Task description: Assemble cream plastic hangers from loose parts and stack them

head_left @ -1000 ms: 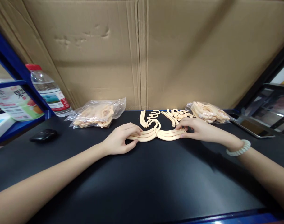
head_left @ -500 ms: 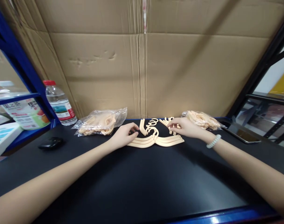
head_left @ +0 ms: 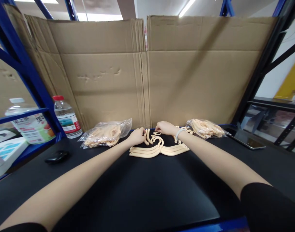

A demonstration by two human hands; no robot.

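A small stack of cream plastic hangers (head_left: pixel 159 150) lies on the black table (head_left: pixel 142 193). Behind it lie loose cream hanger parts (head_left: pixel 152 135): curved arms and hooks. My left hand (head_left: pixel 137 136) reaches to the left end of those parts, fingers curled on a curved arm piece. My right hand (head_left: pixel 165 128), with a pale bead bracelet at the wrist, rests over the hook pieces with its fingers bent down on them. What each hand grips is too small to make out.
Two clear bags of cream parts lie at the back, one on the left (head_left: pixel 105 131) and one on the right (head_left: pixel 205 128). A water bottle (head_left: pixel 66 116), a black object (head_left: pixel 57 157), a tablet (head_left: pixel 245 141) and a cardboard wall (head_left: pixel 147 71) surround the table.
Both hands have left the hanger stack and moved back to the loose parts behind it. The right hand slid left. The view has tilted upward.
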